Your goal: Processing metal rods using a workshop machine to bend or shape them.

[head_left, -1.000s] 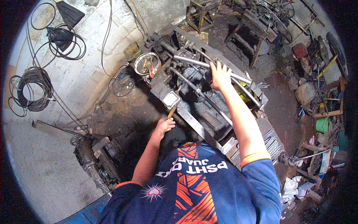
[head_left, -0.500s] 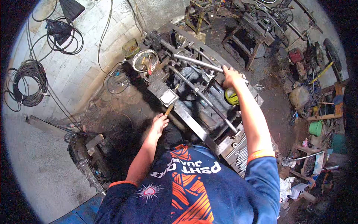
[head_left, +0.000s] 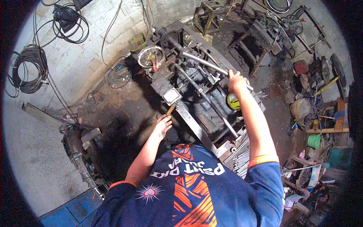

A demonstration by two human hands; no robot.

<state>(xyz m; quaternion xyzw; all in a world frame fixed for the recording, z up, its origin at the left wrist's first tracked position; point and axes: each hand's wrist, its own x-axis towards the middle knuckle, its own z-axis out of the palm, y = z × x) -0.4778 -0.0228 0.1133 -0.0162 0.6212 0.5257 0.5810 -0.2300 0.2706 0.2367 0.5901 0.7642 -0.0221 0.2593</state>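
Note:
My right hand [head_left: 237, 81] is wrapped round a long bright metal pipe [head_left: 206, 64], which slants up and left over a greasy machine [head_left: 208, 109]. My left hand [head_left: 163, 126] has its fingers closed on the lower end of a short wooden handle [head_left: 171, 109]. That handle reaches up to a small square pale container [head_left: 171, 96] on the machine's left edge; what its top end carries is hidden. Between my hands a second, thinner rod [head_left: 206, 97] runs diagonally across the machine. A yellow-green round object [head_left: 233, 101] sits just under my right forearm.
A round tub [head_left: 151, 56] with tools in it stands at the machine's far left corner. Several loose metal rods [head_left: 241, 162] lie at its near right end. Cables hang on the left wall. A green bucket [head_left: 314, 141] and clutter line the right side.
The whole view has shifted slightly. Both hands keep their holds on the pipe and the wooden handle, with little visible movement against the machine.

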